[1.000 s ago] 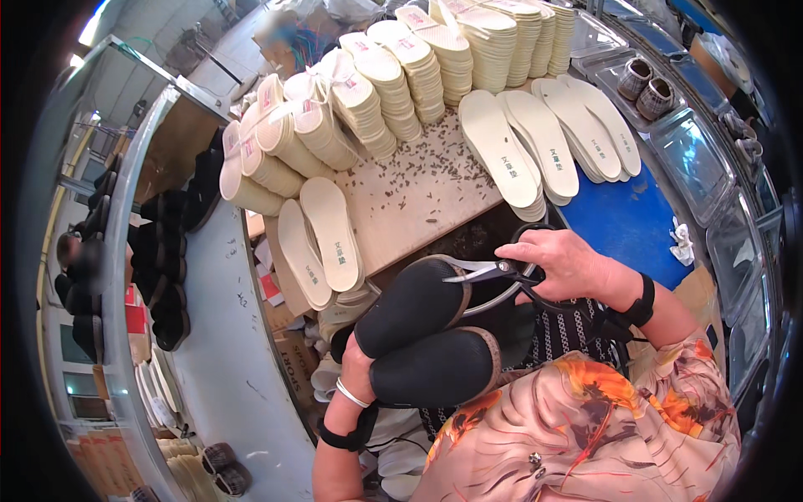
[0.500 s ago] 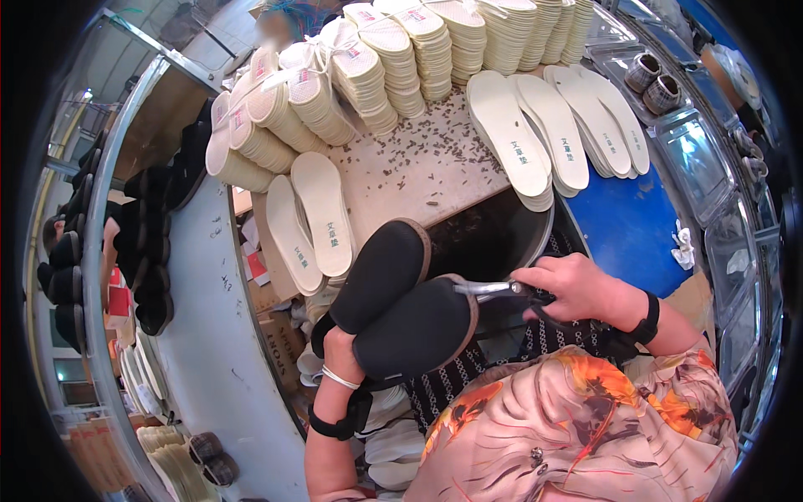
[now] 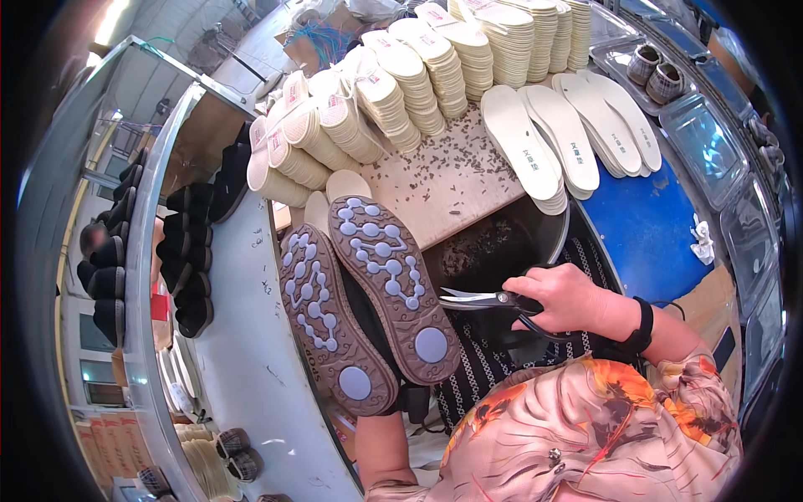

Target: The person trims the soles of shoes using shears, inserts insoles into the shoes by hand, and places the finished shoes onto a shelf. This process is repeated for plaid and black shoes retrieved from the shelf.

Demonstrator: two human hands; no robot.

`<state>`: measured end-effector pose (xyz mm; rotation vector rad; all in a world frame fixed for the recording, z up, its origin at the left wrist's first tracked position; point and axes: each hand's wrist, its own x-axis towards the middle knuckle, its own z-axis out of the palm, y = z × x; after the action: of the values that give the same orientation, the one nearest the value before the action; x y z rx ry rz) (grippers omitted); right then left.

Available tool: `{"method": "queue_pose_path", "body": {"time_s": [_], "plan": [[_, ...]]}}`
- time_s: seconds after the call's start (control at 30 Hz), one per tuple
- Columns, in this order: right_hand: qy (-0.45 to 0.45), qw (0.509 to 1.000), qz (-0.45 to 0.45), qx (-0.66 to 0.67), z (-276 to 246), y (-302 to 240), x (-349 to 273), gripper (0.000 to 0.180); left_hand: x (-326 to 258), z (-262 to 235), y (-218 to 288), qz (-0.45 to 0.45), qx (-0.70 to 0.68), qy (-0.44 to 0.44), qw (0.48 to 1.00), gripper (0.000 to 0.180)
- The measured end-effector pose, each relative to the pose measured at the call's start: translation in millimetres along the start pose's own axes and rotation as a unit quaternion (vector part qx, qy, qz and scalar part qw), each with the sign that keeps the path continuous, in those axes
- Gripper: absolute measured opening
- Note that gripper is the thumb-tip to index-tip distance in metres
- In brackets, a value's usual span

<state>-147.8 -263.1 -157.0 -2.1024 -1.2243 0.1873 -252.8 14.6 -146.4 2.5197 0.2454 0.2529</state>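
A pair of black shoes is held up with the soles facing me; the brown soles [image 3: 397,293] carry pale blue raised dots and lines. My left forearm [image 3: 383,443] reaches up behind them, and the shoes cover the hand that grips them. In my right hand [image 3: 565,293] is a pair of scissors [image 3: 481,300] with dark handles and metal blades slightly apart. Its blade tips point left, close beside the right-hand sole. Beneath the scissors a dark round bin [image 3: 498,255] holds dark scraps.
Tied stacks of cream insoles [image 3: 401,79] line the far side of the board [image 3: 427,197], which is strewn with small dark scraps. More insoles [image 3: 531,155] lie by the blue surface [image 3: 636,222]. Black shoes [image 3: 188,259] stand at left; clear plastic trays [image 3: 707,138] at right.
The shoes have been turned over from black uppers to soles and moved left. The scissors have come away from the shoe, and their blades have parted.
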Motion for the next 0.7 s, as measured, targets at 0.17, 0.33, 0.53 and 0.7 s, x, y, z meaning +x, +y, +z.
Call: {"method": "queue_pose_path", "body": {"time_s": [0.17,0.33,0.53,0.7], "plan": [[0.029,0.999,0.031,0.033,-7,7,-10,0.040,-13,14,6,-0.046,-0.015,-0.001,0.999,0.023],[0.311,0.811,0.441,0.227,-29,86,-72,0.033,-10,16,15,-0.115,-0.032,0.034,0.992,0.021],[0.266,0.737,0.563,-0.264,-55,172,-183,0.040,35,45,30,-0.169,-0.082,0.032,0.982,0.019],[0.054,0.770,0.575,-0.271,-83,154,-139,0.035,25,58,29,-0.158,-0.135,-0.001,0.978,0.019]]}}
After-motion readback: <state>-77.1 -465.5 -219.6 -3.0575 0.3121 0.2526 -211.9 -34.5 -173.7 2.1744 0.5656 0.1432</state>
